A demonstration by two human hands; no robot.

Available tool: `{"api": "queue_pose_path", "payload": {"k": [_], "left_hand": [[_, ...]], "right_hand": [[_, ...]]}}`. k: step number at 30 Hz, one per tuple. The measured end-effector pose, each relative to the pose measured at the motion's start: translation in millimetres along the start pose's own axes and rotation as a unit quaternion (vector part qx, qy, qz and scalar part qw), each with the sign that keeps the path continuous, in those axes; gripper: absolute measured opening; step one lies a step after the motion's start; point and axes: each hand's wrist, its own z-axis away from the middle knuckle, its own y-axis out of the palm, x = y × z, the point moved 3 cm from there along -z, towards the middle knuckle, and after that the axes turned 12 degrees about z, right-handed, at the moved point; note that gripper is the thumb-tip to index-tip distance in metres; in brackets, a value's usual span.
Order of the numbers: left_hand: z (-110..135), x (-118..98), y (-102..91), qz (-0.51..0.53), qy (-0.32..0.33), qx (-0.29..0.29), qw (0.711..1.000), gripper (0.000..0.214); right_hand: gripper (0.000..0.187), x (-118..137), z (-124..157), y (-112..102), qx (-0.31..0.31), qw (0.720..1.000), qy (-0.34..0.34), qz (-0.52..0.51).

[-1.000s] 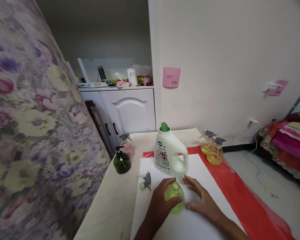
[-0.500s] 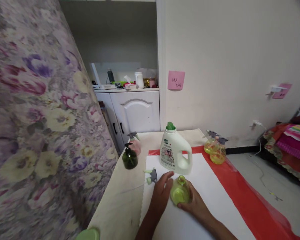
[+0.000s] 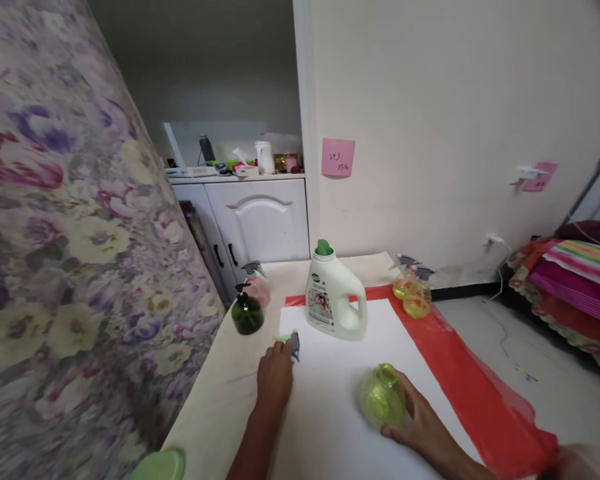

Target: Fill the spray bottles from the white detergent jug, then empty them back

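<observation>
My right hand [image 3: 413, 417] holds a clear yellow-green spray bottle [image 3: 381, 398] by its right side, with the open neck uncovered and tipped slightly. To the left, my left hand [image 3: 276, 373] has its fingers curled over a grey and light-green spray head [image 3: 294, 343] at the edge of the white sheet. Part of that spray head is hidden under the fingers. Beyond both hands stands a large pale-green detergent jug [image 3: 333, 300] with a green top and a handle on its right.
A dark green pump bottle [image 3: 247, 315] and a pink spray bottle [image 3: 259, 290] stand at the left. Yellow spray bottles [image 3: 417, 300] stand at the right on red plastic [image 3: 460, 360]. A light-green round object [image 3: 160, 465] sits at the near left edge.
My left hand has moved left from beside the bottle to the spray head and closed over it. My right hand has shifted the bottle right and nearer, and its neck now leans.
</observation>
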Motion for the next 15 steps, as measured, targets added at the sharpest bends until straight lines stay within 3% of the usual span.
{"api": "queue_pose_path", "payload": {"k": [9, 15], "left_hand": [[1.4, 1.5, -2.5, -0.065, 0.004, -0.005, 0.998, 0.036], [9.9, -18.1, -30.2, -0.084, 0.004, -0.013, 0.996, 0.032]], "right_hand": [[0.091, -13.8, 2.6, -3.3, 0.01, 1.0, -0.001, -0.019], [0.106, -13.1, 7.1, -6.0, 0.008, 0.999, -0.028, -0.031]]}}
